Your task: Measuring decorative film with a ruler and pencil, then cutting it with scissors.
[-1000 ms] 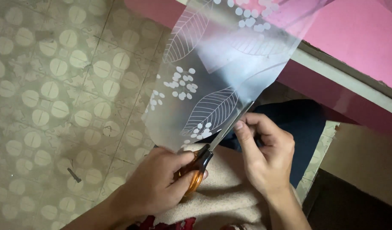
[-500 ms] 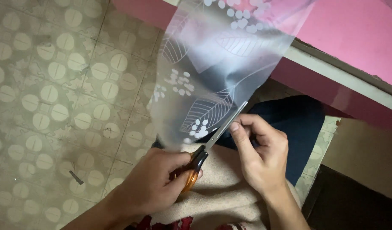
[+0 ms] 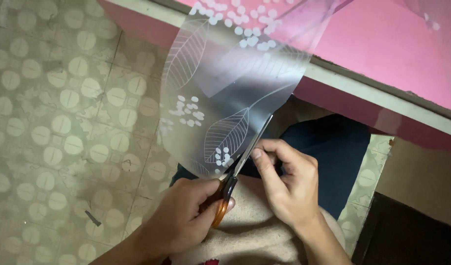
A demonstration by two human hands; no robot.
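A translucent plastic film printed with white leaves and dots hangs down from the pink table over my lap. My left hand grips orange-handled scissors, whose blades point up and right along the film's right edge. My right hand pinches the film's lower edge right beside the blades, thumb and forefinger together.
Patterned floor tiles with round beige marks fill the left. A small dark scrap lies on the floor at lower left. A beige cloth covers my lap over dark trousers. A dark box edge stands at lower right.
The scissors have advanced up along the film's edge, and the film has shifted slightly lower and left. My right hand keeps its pinch beside the blades.
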